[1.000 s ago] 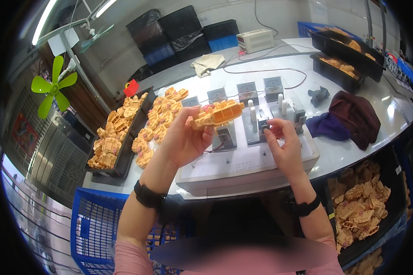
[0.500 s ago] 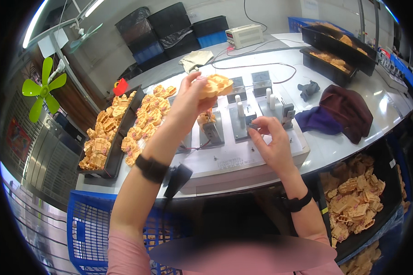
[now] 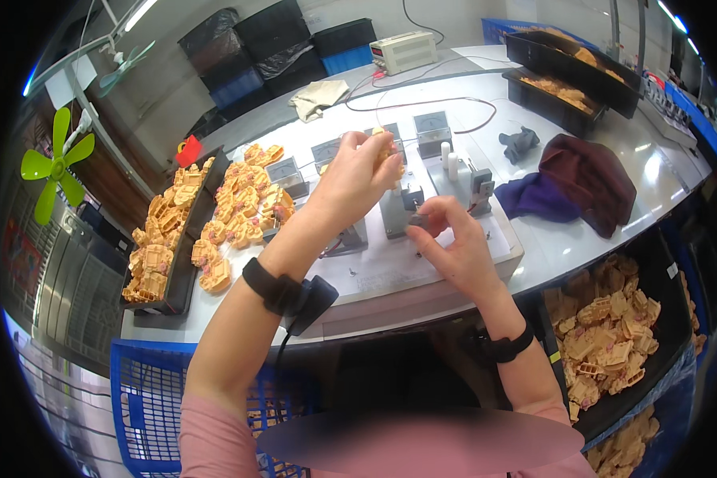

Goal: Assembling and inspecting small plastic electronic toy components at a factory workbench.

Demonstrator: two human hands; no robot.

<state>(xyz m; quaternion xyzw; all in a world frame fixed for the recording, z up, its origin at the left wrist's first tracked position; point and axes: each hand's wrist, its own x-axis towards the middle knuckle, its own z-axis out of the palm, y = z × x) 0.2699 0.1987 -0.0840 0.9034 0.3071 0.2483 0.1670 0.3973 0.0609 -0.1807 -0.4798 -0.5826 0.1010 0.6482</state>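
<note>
My left hand (image 3: 357, 177) is closed around a pale orange plastic part, mostly hidden by the fingers. It holds this part over a grey test fixture (image 3: 394, 219), but I cannot tell whether the two touch. At the front of that fixture, my right hand (image 3: 458, 243) has thumb and forefinger pinched on its small dark lever (image 3: 415, 217). White pegs (image 3: 452, 166) stand on the neighbouring fixture. Behind the fixtures sit small panel meters (image 3: 432, 131). Loose parts of the same orange kind (image 3: 243, 199) lie left of my left forearm.
A long black tray (image 3: 179, 291) of orange parts stands at the left. Dark cloths (image 3: 585, 187) lie on the right of the table, below black bins (image 3: 554, 99). A beige power supply (image 3: 404, 54) trails wires at the back. A blue crate (image 3: 155, 350) and a full bin (image 3: 613, 342) sit below the table edge.
My left hand has brought the orange part down and rightward to the fixture, turning it. My right hand stays pinched at the fixture's front. The whole view has shifted slightly.
</note>
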